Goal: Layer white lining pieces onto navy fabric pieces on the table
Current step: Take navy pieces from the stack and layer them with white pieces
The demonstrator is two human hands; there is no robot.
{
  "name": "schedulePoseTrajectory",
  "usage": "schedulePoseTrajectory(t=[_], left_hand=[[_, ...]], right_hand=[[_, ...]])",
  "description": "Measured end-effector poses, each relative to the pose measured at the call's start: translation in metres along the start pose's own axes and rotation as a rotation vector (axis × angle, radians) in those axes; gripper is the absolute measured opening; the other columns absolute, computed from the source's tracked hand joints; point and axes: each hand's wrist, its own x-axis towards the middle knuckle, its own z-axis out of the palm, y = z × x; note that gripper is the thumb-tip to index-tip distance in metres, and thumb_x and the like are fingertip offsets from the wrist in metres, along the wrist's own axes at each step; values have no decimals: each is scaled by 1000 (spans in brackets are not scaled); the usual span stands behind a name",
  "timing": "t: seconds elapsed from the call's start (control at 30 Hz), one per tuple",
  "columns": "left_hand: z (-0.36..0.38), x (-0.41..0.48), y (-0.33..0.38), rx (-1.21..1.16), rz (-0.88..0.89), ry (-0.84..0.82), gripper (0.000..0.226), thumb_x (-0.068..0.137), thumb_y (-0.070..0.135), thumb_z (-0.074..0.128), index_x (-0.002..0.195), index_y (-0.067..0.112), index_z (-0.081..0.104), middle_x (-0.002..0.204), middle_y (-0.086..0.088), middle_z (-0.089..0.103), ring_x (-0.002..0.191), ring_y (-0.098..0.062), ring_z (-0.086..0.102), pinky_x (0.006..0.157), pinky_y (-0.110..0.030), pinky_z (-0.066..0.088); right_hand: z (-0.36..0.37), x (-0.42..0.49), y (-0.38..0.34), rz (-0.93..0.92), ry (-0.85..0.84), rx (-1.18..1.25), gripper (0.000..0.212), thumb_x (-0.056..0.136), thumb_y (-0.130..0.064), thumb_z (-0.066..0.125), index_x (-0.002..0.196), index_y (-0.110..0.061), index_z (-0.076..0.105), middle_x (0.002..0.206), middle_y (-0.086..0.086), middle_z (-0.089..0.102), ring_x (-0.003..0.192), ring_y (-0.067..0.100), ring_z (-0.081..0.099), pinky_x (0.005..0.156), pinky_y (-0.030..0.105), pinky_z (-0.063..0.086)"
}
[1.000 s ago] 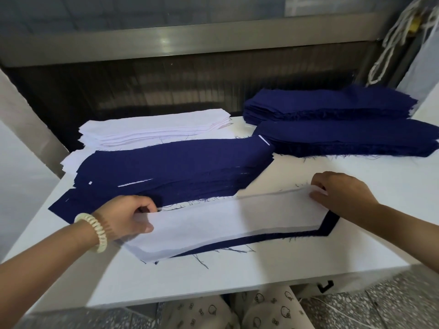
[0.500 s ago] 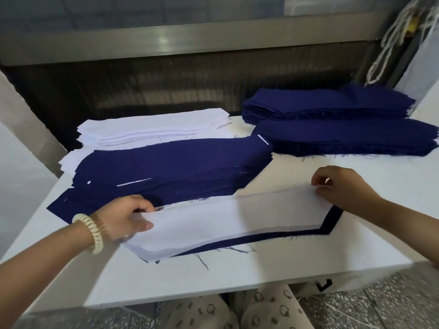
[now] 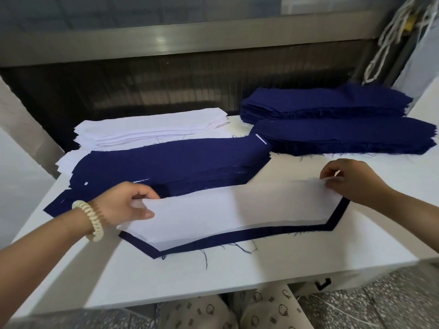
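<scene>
Head view: one white lining piece (image 3: 237,210) is pinched at both ends. The left hand (image 3: 118,205) has the left end, thumb on top, and the right hand (image 3: 354,179) has the far right corner, probably so it's kept taut and can be squared up. It's laid over one navy piece (image 3: 338,212) on the table (image 3: 285,269), with a navy border left showing. Just behind that navy piece one fanned navy stack (image 3: 171,162) is seen. One white stack (image 3: 152,129) is behind-left, and two more navy stacks (image 3: 325,100) (image 3: 344,136) behind-right.
</scene>
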Motion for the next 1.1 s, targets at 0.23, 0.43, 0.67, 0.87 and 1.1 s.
schedulePoseTrajectory(t=[0.23,0.43,0.67,0.87,1.1], left_hand=[[8,4,-8,-13,-13,-70,27,74,-4,75,88,18,69,89,4,69,86,-8,64,77,-14,49],[13,3,-15,21,73,86,17,73,3,77,77,16,67,83,3,64,70,2,57,64,-8,42],[11,0,-26,-8,-19,85,26,72,-5,75,80,19,68,79,-3,67,78,-16,63,76,-28,48],[9,0,-26,-57,-25,40,26,74,-9,72,80,15,69,72,8,68,67,7,61,68,-4,44],[4,-1,-32,-78,-58,-49,29,76,-10,70,81,19,71,78,11,71,78,5,62,74,-6,45]], right_hand=[[6,0,8,23,-91,-40,18,85,-7,60,77,-23,62,82,-11,60,72,4,52,58,16,36],[8,-2,14,-98,-63,-157,4,82,-16,68,82,-20,68,91,-3,61,90,22,54,84,35,41],[10,-4,13,-90,-86,-54,13,88,-16,61,79,-25,62,75,-18,57,71,1,52,59,16,36],[9,-3,10,-59,-149,-55,12,90,-12,57,84,-18,64,78,-12,59,71,6,52,59,15,34],[4,-2,12,25,-198,-31,10,89,-12,58,82,-13,64,80,-5,60,72,10,52,61,18,38]])
